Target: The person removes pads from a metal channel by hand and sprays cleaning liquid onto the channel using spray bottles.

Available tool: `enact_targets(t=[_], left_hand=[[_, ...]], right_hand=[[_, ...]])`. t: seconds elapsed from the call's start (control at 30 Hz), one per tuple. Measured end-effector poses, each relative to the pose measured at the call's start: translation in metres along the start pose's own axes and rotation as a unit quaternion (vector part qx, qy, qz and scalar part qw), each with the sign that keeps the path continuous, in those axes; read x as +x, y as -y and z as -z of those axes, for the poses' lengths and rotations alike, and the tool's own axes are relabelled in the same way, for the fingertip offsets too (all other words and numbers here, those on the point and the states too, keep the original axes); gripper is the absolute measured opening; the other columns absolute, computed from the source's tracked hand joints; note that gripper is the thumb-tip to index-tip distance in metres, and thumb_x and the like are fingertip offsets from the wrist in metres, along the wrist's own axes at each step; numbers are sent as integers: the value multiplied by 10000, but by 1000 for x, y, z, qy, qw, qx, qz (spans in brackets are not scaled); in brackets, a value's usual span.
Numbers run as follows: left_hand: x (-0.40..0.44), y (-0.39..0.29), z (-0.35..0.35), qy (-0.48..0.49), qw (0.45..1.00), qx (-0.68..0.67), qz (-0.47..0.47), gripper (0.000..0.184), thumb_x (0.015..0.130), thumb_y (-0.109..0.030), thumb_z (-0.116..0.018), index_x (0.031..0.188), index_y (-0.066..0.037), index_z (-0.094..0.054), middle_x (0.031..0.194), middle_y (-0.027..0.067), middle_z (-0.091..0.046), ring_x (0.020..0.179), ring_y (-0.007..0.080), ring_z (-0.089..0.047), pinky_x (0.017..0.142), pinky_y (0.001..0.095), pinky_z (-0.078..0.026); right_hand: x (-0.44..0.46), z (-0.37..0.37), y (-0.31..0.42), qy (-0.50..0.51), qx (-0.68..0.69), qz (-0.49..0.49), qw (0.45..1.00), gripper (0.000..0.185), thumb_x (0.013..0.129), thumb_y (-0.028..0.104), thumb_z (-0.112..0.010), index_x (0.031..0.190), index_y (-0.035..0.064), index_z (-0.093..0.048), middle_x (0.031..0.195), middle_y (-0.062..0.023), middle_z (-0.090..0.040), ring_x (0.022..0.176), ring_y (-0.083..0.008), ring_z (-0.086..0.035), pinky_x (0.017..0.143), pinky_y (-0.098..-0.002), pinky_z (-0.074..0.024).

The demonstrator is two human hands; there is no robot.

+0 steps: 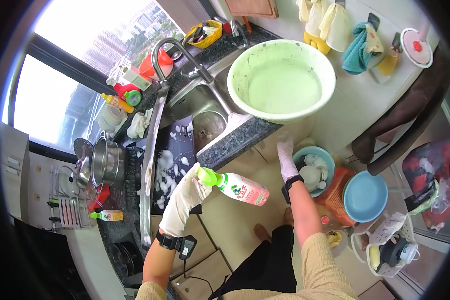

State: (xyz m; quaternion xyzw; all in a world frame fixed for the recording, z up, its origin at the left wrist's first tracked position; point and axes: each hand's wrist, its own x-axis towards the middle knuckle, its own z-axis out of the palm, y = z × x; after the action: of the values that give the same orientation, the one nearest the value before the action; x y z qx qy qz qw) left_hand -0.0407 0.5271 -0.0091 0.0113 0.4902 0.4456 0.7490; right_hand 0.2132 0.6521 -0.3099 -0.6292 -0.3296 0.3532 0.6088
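My left hand (186,202), in a white glove, is closed around the green head of a spray bottle (245,189) with a pink and white label. The bottle is tilted, its base pointing right. Beside that hand a dark flat panel (177,142) with patches of white foam leans over the sink edge, next to a long metal strip (150,170). My right hand (286,157), also gloved, reaches toward the cabinet front below a large pale green basin (285,117); its fingers are blurred against the cabinet.
A double sink (202,102) with a faucet (160,55) lies ahead. Steel pots (107,162) and bottles line the left counter. On the floor at right are a bucket of dishes (330,155), a blue basin (366,196) and a white basket (360,242). A cable hangs from my left wrist.
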Motion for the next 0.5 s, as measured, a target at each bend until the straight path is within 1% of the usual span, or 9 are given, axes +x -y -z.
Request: enact_targets(t=[0.03,0.13,0.17,0.23,0.27,0.3,0.33,0.43,0.5], left_hand=[[4,2,2,1,1000,-1,-5,229,900,-265,-603,920,-37,-597,854,87,-664,684,163,-620,578,276,-526],[14,6,9,25,1000,-15,-3,233,897,-262,-607,925,-31,-595,881,98,-666,738,175,-632,617,285,-538],[16,7,11,38,999,-20,-1,235,896,-261,-608,927,-28,-595,889,101,-666,756,181,-636,629,288,-542],[19,12,11,18,1000,-19,-14,237,898,-262,-606,932,-27,-593,895,104,-666,778,195,-642,650,297,-546],[20,15,12,10,1000,-18,-19,238,898,-262,-605,935,-27,-593,898,105,-666,788,203,-645,661,302,-549],[24,17,16,10,999,-37,-8,235,901,-257,-600,948,-27,-587,900,107,-666,824,222,-652,712,331,-556],[25,19,18,18,1000,-19,-10,225,902,-248,-598,958,-30,-583,900,103,-666,839,231,-652,754,352,-554],[31,26,28,-10,999,-39,-2,252,896,-255,-608,980,-20,-572,915,104,-653,857,230,-643,763,362,-552],[36,32,30,-30,999,-44,-6,297,890,-266,-617,997,6,-561,936,113,-632,876,230,-633,750,370,-556]], right_hand=[[5,-6,-11,-1,13,18,1000,286,742,1,-549,1025,44,-545,935,-84,-623,877,-192,-586,796,-305,-452],[21,-19,-30,73,27,192,978,220,762,-41,-521,956,61,-542,870,-41,-580,830,-149,-546,751,-270,-438],[21,-20,-34,80,52,153,984,199,768,-42,-520,933,68,-532,850,-31,-561,817,-141,-535,745,-260,-431],[14,-24,-21,89,104,78,988,166,780,-46,-518,887,81,-512,810,-13,-522,793,-125,-512,732,-240,-418],[12,-26,-18,74,116,56,989,159,784,-44,-518,876,86,-504,805,-9,-514,791,-124,-507,741,-240,-414],[8,-28,-17,59,128,33,989,154,789,-42,-519,864,90,-496,799,-6,-506,790,-123,-502,749,-239,-410],[5,-29,-16,44,140,10,989,150,793,-39,-519,852,95,-488,794,-3,-499,788,-122,-497,758,-239,-407],[-7,-20,2,24,183,-6,983,161,798,-49,-503,852,101,-483,797,-3,-500,798,-123,-496,774,-237,-400],[-5,-23,3,-13,204,3,979,154,789,-76,-494,818,74,-481,797,-29,-518,787,-146,-522,779,-271,-438]])
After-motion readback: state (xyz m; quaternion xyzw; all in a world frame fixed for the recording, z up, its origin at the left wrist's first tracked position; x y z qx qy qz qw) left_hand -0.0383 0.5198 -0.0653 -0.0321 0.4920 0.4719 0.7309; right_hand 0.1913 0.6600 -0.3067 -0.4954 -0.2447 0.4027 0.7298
